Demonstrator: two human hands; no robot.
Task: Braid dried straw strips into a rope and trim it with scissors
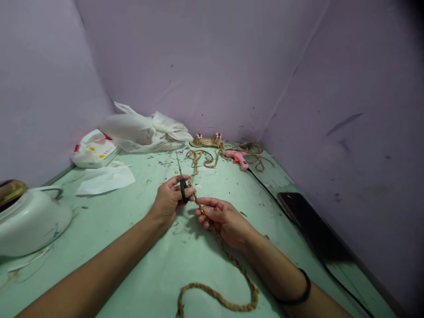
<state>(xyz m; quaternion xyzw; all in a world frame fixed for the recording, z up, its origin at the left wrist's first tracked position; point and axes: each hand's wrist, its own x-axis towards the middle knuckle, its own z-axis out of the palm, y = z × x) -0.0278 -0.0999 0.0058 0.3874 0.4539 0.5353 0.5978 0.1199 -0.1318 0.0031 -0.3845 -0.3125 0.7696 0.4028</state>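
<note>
My left hand (pixel 170 196) is closed around the black handle of a pair of scissors (pixel 184 191), whose thin blades point away from me. Its fingertips also touch the braided brown rope (pixel 238 266). Just to the right, my right hand (pixel 225 218) pinches the same rope between thumb and fingers. From there the rope curves down toward the near edge of the table, and its far part lies loosely coiled toward the back. Behind it sits a woven piece (pixel 207 141) with small red and white flowers.
A pink glue gun (pixel 239 159) with a black cord lies at the back right, beside loose strands (pixel 260 159). A dark phone (pixel 311 223) rests at right. White plastic bags (pixel 142 130), a box (pixel 96 150), paper (pixel 106 179) and a white rounded object (pixel 36 223) are at left.
</note>
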